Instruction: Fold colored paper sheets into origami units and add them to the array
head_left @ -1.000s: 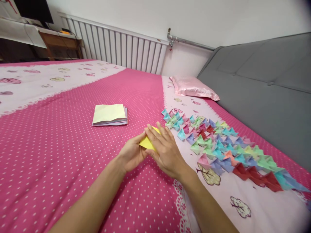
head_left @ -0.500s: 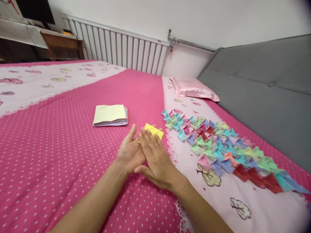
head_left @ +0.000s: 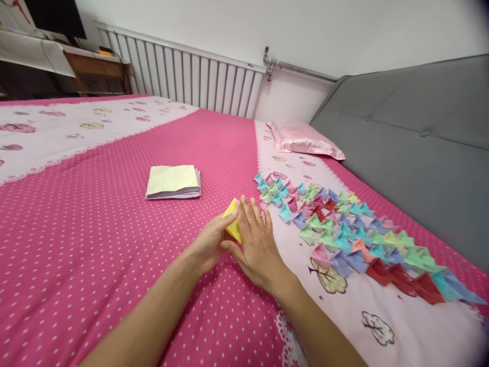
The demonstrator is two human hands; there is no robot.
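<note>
A small folded sheet of yellow paper [head_left: 234,230] is tilted between my two hands over the bed. My left hand [head_left: 209,243] grips it from the left, with the thumb across its near face and the other fingers mostly hidden behind. My right hand [head_left: 257,245] lies along the paper's right side, fingers stretched out and slightly spread, covering part of it. To the left on the pink bedspread rests a stack of paper sheets [head_left: 172,179] with a pale yellow one on top. Rows of folded paper boats [head_left: 346,232] in many colours stand to my right.
The dotted pink bedspread [head_left: 114,244] covers the bed. A pink satin pillow [head_left: 303,140] lies at the far right, beside a grey padded headboard [head_left: 412,137]. Behind the bed are a white radiator [head_left: 191,71] and, at far left, a desk [head_left: 95,66] with a monitor [head_left: 55,18].
The yellow paper has turned more upright. My left hand has gone from an open palm to gripping it with the thumb, and my right hand has shifted a little right.
</note>
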